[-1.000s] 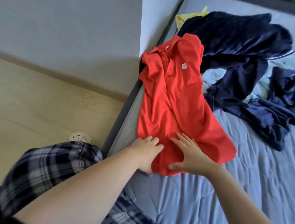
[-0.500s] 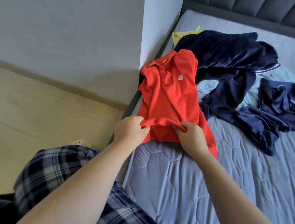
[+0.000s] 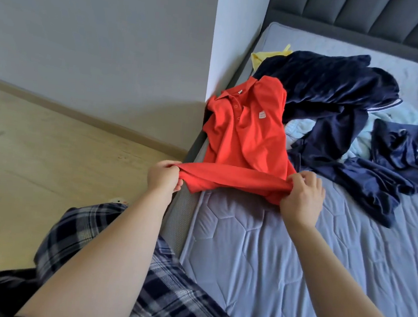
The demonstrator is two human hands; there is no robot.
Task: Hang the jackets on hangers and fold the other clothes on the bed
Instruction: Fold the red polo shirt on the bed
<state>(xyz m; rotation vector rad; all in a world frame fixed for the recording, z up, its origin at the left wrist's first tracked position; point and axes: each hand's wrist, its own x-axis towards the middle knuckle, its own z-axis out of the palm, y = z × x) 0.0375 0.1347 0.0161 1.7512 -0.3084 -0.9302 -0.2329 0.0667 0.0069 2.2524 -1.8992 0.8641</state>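
A red polo shirt (image 3: 249, 131) lies collar-up at the left edge of the bed (image 3: 258, 251), its sides folded in. My left hand (image 3: 164, 177) grips the left end of its bottom hem, and my right hand (image 3: 303, 194) grips the right end. The hem is lifted off the mattress and stretched between them. Behind the shirt lies a heap of dark navy garments (image 3: 335, 93), with pale blue cloth (image 3: 366, 136) and a yellow piece (image 3: 265, 55) partly buried under it.
A grey wall corner (image 3: 235, 47) juts in beside the bed's left edge. The padded headboard (image 3: 366, 18) runs along the back. Wooden floor (image 3: 38, 156) lies to the left. My legs in plaid trousers (image 3: 165, 293) press against the bed's side.
My hands went from lying flat on the shirt's lower part to gripping its hem, then lifted it and pulled apart, stretching the hem wide. The view tilted up toward the headboard.
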